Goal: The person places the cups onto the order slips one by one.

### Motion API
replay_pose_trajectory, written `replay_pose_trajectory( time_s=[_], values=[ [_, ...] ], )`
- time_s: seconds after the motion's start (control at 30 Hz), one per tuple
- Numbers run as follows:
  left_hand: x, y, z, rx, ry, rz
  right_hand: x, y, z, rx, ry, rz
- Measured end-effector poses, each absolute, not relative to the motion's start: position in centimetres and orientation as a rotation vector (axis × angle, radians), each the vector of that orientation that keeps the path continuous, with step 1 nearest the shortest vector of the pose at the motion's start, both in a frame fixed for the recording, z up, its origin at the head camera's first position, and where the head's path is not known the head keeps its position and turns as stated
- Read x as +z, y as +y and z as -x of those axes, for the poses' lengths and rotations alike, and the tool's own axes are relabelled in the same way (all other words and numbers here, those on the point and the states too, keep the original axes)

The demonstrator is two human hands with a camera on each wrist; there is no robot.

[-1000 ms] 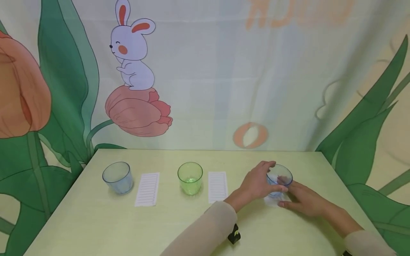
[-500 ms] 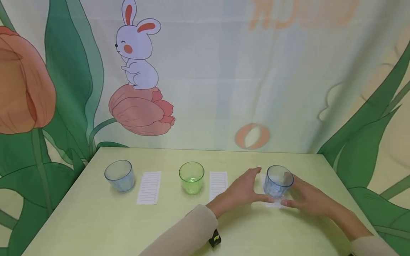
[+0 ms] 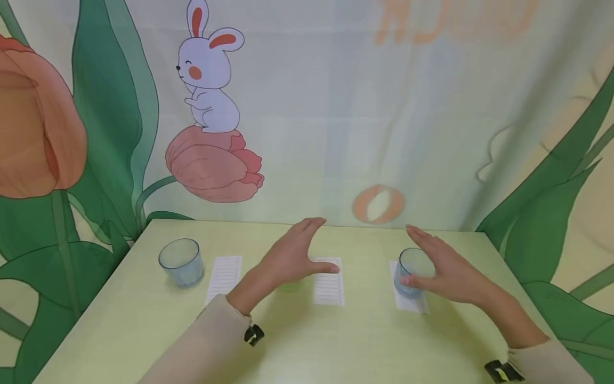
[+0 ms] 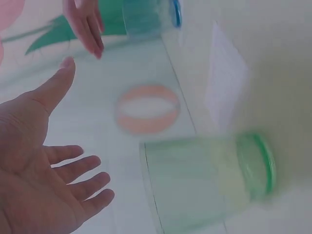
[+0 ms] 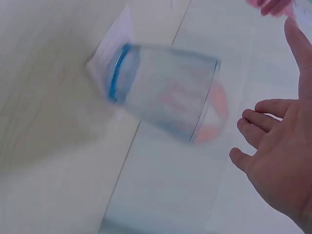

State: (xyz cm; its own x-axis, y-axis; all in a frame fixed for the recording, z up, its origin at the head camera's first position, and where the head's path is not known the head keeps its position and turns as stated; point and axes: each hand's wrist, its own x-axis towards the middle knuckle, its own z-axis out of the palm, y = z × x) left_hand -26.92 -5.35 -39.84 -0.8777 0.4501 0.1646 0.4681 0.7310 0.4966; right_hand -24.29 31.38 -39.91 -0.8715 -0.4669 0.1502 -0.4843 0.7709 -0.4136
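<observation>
A clear blue glass (image 3: 405, 269) stands upright on a lined paper slip (image 3: 414, 305) at the table's right. My right hand (image 3: 453, 269) hovers by it with fingers spread and extended, overlapping the glass in the head view. The right wrist view has a gap between that hand and the glass (image 5: 161, 90). My left hand (image 3: 290, 256), also spread and holding nothing, is over a green glass (image 3: 289, 287), hiding most of it in the head view. In the left wrist view the green glass (image 4: 190, 180) appears whole, just beyond the fingertips.
Another blue glass (image 3: 181, 264) stands on the table (image 3: 364, 341) at the left. One lined slip (image 3: 223, 274) lies beside it, and a second slip (image 3: 329, 290) is right of the green glass. A printed curtain (image 3: 297, 96) hangs behind the table.
The left hand has left the right blue glass and moved left to the green glass. The right hand has let go of the blue glass and lifted slightly, leaving it on the paper slip.
</observation>
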Motion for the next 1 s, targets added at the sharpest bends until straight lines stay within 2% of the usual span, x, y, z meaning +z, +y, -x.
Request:
replay_pose_trajectory(
  time_s=[0.37,0.67,1.0],
  values=[
    [-40.8,-10.7,27.8,-0.791,-2.987,0.695,-42.9,23.7,25.3,0.591,-2.911,-0.959],
    [-42.2,-12.9,27.9,-0.888,-2.992,0.706,-46.9,21.4,27.2,0.555,-2.930,-1.023],
    [-43.8,-13.7,28.5,-1.008,-2.979,0.759,-48.8,20.4,27.9,0.520,-3.004,-1.054]
  ],
)
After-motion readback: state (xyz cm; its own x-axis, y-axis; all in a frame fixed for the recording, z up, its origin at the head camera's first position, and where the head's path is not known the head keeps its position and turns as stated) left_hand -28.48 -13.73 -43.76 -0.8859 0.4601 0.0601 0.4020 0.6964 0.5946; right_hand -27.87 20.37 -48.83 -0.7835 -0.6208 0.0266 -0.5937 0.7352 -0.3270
